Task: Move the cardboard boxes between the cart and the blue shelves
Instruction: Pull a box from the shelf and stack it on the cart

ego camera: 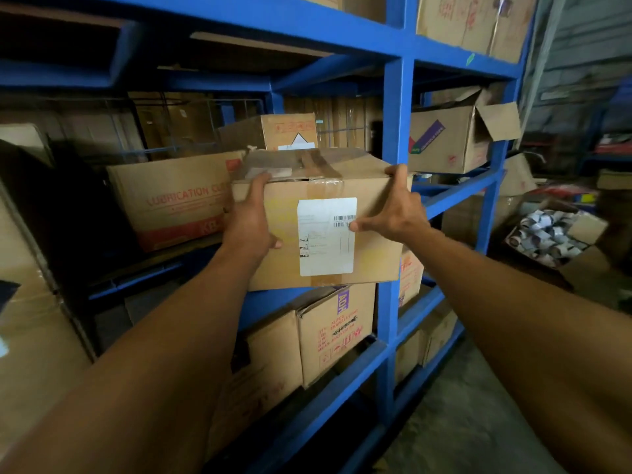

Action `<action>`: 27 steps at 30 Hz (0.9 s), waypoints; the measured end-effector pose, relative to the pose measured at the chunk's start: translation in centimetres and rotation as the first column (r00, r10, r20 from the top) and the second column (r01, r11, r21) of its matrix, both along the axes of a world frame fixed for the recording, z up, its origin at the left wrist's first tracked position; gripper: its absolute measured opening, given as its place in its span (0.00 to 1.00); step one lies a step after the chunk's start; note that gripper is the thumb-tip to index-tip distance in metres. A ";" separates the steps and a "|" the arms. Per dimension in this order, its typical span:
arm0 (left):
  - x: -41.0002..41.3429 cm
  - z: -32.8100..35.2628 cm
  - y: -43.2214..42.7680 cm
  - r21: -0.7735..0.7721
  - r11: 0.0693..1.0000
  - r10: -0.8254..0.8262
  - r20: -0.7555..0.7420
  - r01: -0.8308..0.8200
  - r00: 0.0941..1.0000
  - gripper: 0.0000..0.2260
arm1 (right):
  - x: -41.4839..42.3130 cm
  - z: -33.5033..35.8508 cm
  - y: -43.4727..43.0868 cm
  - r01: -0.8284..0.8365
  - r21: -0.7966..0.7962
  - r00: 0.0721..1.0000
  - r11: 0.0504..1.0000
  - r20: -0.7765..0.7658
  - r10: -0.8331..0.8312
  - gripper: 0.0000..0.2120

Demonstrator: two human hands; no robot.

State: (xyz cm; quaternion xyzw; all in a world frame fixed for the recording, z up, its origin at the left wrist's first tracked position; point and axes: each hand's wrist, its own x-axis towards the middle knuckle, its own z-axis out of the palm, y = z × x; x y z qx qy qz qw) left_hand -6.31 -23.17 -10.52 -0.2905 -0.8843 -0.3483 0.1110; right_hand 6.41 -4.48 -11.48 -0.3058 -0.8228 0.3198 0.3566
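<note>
A taped cardboard box (372,241) with a white barcode label on its front is held at the front edge of the middle level of the blue shelves (396,107). My left hand (248,220) grips its left top corner and front face. My right hand (398,208) grips its right top corner, thumb on the label. Behind it stand a box printed "LUBRICATION" (171,196) and a smaller box (273,130) with red print. No cart is in view.
Boxes (337,331) fill the lower shelf under the held box. An open-flapped box (451,138) sits in the right bay. An open box of small rolls (550,234) lies on the floor at right. A large box (30,319) stands at far left. Bare concrete floor (461,422) lies below right.
</note>
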 end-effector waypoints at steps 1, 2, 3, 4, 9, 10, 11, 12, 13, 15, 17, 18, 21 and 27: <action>0.1 -0.1 -0.2 0.002 1.000 -0.022 -0.013 0.022 1.000 0.52 | 0.8 -0.5 -0.6 0.033 -0.005 0.999 0.999 -0.010 -0.033 0.51; 0.2 -0.2 -0.5 0.000 0.999 -0.045 -0.026 0.045 0.999 0.51 | 1.6 -1.0 -1.3 0.066 -0.015 0.998 0.998 -0.022 -0.066 0.50; 0.5 -0.3 -0.9 -0.007 0.998 -0.070 -0.041 0.069 0.997 0.51 | 2.6 -1.3 -2.1 0.098 -0.018 0.995 0.995 -0.032 -0.099 0.50; 0.9 -0.3 -1.3 -0.021 0.995 -0.095 -0.051 0.094 0.994 0.49 | 3.6 -1.5 -2.9 0.134 -0.018 0.990 0.991 -0.038 -0.134 0.50; 3.5 -0.8 -3.4 -0.019 0.969 -0.247 -0.091 0.247 0.965 0.48 | 9.1 -0.8 -7.6 0.320 0.016 0.947 0.947 -0.043 -0.319 0.54; 4.2 -0.9 -3.8 -0.011 0.958 -0.286 -0.100 0.287 0.953 0.48 | 10.4 -0.8 -8.6 0.365 0.022 0.930 0.931 -0.043 -0.364 0.55; 5.1 -1.0 -4.0 -0.012 0.943 -0.331 -0.107 0.331 0.938 0.48 | 12.0 -0.9 -9.7 0.415 0.025 0.909 0.910 -0.048 -0.413 0.55; 6.2 -0.9 -4.1 -0.012 0.926 -0.377 -0.107 0.378 0.920 0.48 | 13.6 -1.0 -10.9 0.463 0.028 0.886 0.886 -0.051 -0.461 0.54; 7.4 -1.0 -4.0 -0.015 0.906 -0.423 -0.097 0.424 0.901 0.47 | 15.4 -1.1 -12.0 0.508 0.031 0.861 0.861 -0.050 -0.507 0.54; 10.3 -0.9 -3.5 0.001 0.856 -0.515 -0.101 0.517 0.851 0.47 | 19.5 -1.1 -14.0 0.594 0.034 0.804 0.804 -0.041 -0.593 0.53; 14.1 -0.8 -2.7 0.011 0.791 -0.606 -0.119 0.611 0.786 0.49 | 24.0 -0.8 -15.9 0.677 0.042 0.736 0.735 -0.052 -0.675 0.53; 16.4 -0.6 -2.3 0.001 0.754 -0.651 -0.124 0.657 0.748 0.50 | 26.5 -0.6 -16.7 0.718 0.047 0.695 0.694 -0.059 -0.716 0.53; 23.5 -0.4 -0.6 0.020 0.627 -0.772 -0.120 0.779 0.624 0.51 | 33.9 0.0 -19.5 0.826 0.092 0.561 0.556 -0.058 -0.825 0.50; 38.6 0.7 -0.2 0.053 0.257 -0.939 -0.222 0.965 0.262 0.44 | 47.9 1.3 -27.6 0.961 0.165 0.240 0.223 -0.092 -0.966 0.48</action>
